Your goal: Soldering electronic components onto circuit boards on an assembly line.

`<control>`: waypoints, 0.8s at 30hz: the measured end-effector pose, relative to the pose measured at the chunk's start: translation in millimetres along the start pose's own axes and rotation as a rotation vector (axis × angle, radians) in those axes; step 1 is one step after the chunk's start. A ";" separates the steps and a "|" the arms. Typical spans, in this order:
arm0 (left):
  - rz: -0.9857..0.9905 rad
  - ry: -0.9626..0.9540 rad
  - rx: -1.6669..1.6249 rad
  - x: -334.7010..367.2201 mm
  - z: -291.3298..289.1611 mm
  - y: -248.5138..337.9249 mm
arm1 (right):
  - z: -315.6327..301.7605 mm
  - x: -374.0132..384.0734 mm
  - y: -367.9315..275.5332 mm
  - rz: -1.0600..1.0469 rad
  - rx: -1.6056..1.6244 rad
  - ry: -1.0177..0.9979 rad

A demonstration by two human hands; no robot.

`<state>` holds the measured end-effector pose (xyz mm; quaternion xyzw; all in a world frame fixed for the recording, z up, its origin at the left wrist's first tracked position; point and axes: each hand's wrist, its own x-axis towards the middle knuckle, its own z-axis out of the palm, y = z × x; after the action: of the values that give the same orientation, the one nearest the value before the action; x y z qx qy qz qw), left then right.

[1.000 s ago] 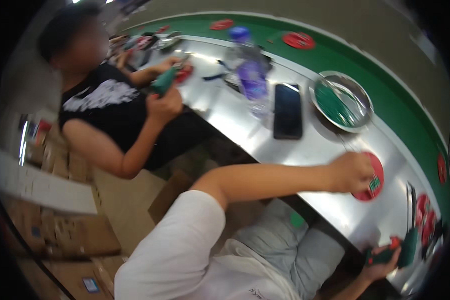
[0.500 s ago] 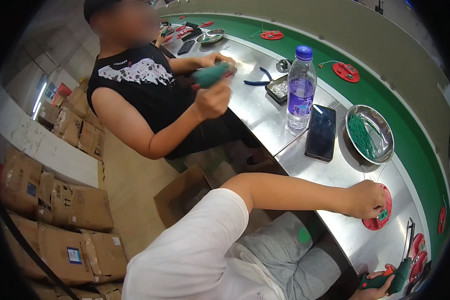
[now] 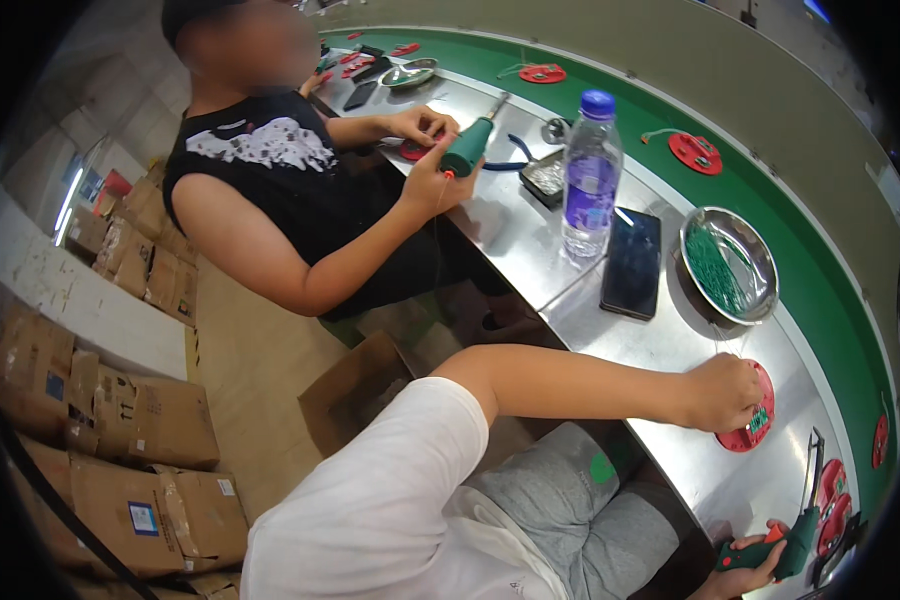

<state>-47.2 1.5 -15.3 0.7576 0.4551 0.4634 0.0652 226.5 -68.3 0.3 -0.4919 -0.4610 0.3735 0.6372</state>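
Staying bunched over the red disc [image 3: 740,441], the left hand [image 3: 722,394] hides its fingertips; whether that grip pinches anything, I cannot tell. Little has shifted here in the last half second, so the work on the disc looks to be at the same stage. The disc lies on the metal bench [image 3: 670,448], round and partly covered, a small green piece [image 3: 758,418] showing beside the fingers. The right hand [image 3: 754,578] has its grip wrapped around a green-handled tool [image 3: 798,545], apart from the disc. Beyond sits a steel bowl [image 3: 684,270] of green wires [image 3: 717,270]. The co-worker's green tool [image 3: 468,147], blurred before, now shows clearly.
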 end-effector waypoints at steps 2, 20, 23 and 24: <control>0.103 0.073 0.037 -0.7 -2.5 -0.9 | 1.5 -1.7 2.2 0.021 0.071 0.012; 0.293 -0.035 -0.075 13.6 -32.9 -4.0 | -3.0 -38.4 -12.2 -0.045 0.032 -0.243; 0.237 -0.143 -0.066 7.4 -28.1 -6.8 | 3.7 -49.5 -24.1 -0.016 0.023 -0.302; 0.216 -0.116 -0.112 8.0 -25.9 -5.2 | 3.6 -51.3 -23.9 -0.008 0.055 -0.294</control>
<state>-69.0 2.2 1.6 0.8228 0.3399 0.4478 0.0833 208.4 -120.6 12.5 -0.4122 -0.5409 0.4516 0.5776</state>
